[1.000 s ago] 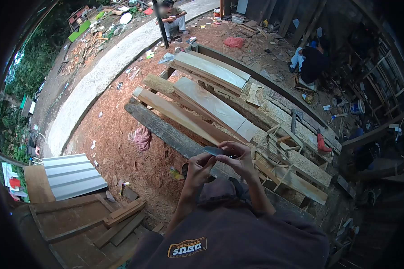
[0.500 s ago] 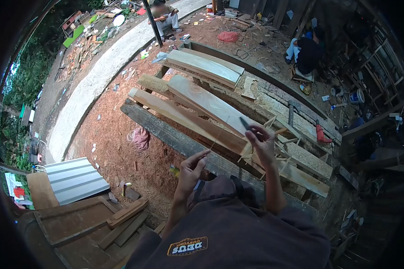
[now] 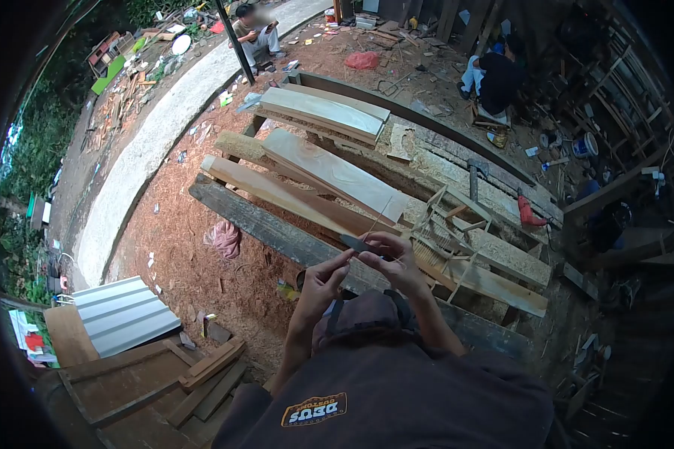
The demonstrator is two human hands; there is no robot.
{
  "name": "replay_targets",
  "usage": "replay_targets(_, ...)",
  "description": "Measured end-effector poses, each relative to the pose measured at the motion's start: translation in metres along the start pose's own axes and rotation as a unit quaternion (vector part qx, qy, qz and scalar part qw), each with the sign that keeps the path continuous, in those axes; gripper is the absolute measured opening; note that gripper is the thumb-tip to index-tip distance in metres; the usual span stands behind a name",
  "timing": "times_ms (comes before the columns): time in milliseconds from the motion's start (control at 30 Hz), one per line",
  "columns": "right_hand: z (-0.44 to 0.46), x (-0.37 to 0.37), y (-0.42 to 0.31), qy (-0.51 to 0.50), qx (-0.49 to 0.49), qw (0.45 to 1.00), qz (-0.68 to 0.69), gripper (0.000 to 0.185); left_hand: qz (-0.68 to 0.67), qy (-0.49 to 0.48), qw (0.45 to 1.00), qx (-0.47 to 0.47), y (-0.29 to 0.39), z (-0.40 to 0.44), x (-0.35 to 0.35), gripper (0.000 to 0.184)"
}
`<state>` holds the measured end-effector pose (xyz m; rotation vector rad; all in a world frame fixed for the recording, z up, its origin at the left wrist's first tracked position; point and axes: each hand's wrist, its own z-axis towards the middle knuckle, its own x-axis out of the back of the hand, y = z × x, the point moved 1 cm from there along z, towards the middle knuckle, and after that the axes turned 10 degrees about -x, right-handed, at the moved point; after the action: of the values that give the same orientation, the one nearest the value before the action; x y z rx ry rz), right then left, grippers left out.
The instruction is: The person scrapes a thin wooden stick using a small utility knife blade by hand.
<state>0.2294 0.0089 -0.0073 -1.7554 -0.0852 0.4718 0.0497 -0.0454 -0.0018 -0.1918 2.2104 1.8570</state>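
Note:
My left hand [image 3: 325,284] is closed, its thumb and fingertips pinching the near end of a thin wooden stick [image 3: 386,209]. The stick slants up past my right hand, which hides its middle part. In my right hand [image 3: 393,260] is a dark grey knife [image 3: 356,244], gripped with the blade pointing left, close to my left fingertips. Whether the blade touches the stick I cannot tell. Just beyond my right hand, a small cage-like frame of thin sticks [image 3: 448,228] rests on the bench planks.
A plank bench [image 3: 254,217] holds several boards [image 3: 329,168], a hammer [image 3: 473,179] and a red power tool [image 3: 530,209]. Two people [image 3: 256,37] sit further off, one at top right. Corrugated sheet [image 3: 123,314] and wood pieces [image 3: 206,382] lie at lower left.
My right hand has moved left and down with the knife, from above the bench to beside my left hand. My left hand keeps its pinch on the stick.

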Motion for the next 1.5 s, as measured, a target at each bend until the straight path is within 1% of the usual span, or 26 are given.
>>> replay_targets(33,0.001,0.003,-0.002,-0.008,0.004,1.000,-0.014,0.034,0.000,0.005,1.000,0.005,0.000,0.000,-0.001,0.036)
replay_targets(100,0.002,0.009,-0.004,-0.024,0.009,0.999,-0.040,0.032,0.006,0.007,1.000,-0.024,-0.001,0.000,-0.008,0.036)
replay_targets(200,0.006,0.020,0.000,0.031,0.009,0.997,-0.070,0.031,-0.003,-0.002,0.999,-0.033,0.001,0.003,-0.017,0.037)
replay_targets(300,0.021,0.059,-0.001,0.107,0.015,0.991,0.078,0.033,0.004,-0.015,1.000,-0.019,-0.006,0.003,-0.017,0.037)
replay_targets(333,0.021,0.069,-0.009,0.109,0.015,0.992,0.069,0.033,0.006,-0.016,1.000,-0.012,-0.009,0.004,-0.018,0.037)
replay_targets(433,0.012,0.070,-0.043,0.055,-0.016,0.996,-0.065,0.033,0.001,-0.006,1.000,0.012,-0.013,0.008,-0.025,0.037)
replay_targets(467,0.009,0.066,-0.047,0.017,-0.010,0.996,-0.091,0.031,0.001,-0.010,1.000,0.008,-0.012,0.011,-0.029,0.037)
replay_targets(567,0.001,0.061,-0.032,-0.029,-0.065,0.997,-0.024,0.032,0.019,-0.021,0.999,-0.021,-0.021,0.027,-0.043,0.038)
replay_targets(600,0.001,0.060,-0.026,-0.015,-0.058,0.998,0.009,0.033,0.022,-0.026,0.999,-0.027,-0.021,0.030,-0.044,0.038)
replay_targets(700,-0.001,0.061,-0.023,0.008,-0.054,0.998,0.028,0.033,0.024,-0.049,0.998,-0.028,-0.013,0.034,-0.046,0.039)
replay_targets(800,0.001,0.065,-0.011,-0.022,-0.070,0.997,0.020,0.036,0.006,-0.028,0.999,-0.032,-0.020,0.038,-0.049,0.038)
replay_targets(900,0.001,0.058,-0.011,-0.023,-0.071,0.995,0.073,0.036,0.013,0.001,1.000,-0.014,-0.017,0.042,-0.053,0.037)
replay_targets(1000,0.002,0.064,-0.011,-0.008,-0.059,0.998,0.030,0.037,0.022,0.005,1.000,-0.006,-0.012,0.046,-0.058,0.037)
replay_targets(1100,0.003,0.064,-0.010,-0.014,-0.047,0.998,0.029,0.040,0.013,0.038,0.998,-0.038,-0.016,0.047,-0.066,0.037)
replay_targets(1200,-0.004,0.053,-0.025,-0.032,-0.024,0.996,-0.081,0.042,-0.020,-0.018,0.998,-0.060,-0.025,0.049,-0.055,0.032)
replay_targets(1300,-0.004,0.054,-0.020,-0.009,-0.001,0.996,-0.089,0.045,0.007,-0.037,0.997,-0.062,-0.023,0.051,-0.055,0.031)
replay_targets(1333,-0.005,0.055,-0.024,0.004,0.006,0.995,-0.095,0.040,0.008,-0.025,0.998,-0.056,-0.018,0.051,-0.059,0.030)
replay_targets(1433,-0.001,0.068,-0.016,0.087,-0.007,0.991,-0.104,0.034,0.013,-0.028,0.999,-0.021,-0.009,0.049,-0.061,0.031)
replay_targets(1467,-0.001,0.079,-0.020,0.107,-0.026,0.983,-0.147,0.031,0.008,-0.024,0.999,-0.020,-0.009,0.047,-0.061,0.030)
replay_targets(1500,-0.003,0.080,-0.025,0.092,-0.030,0.985,-0.142,0.031,0.002,-0.019,1.000,-0.018,-0.011,0.042,-0.061,0.029)
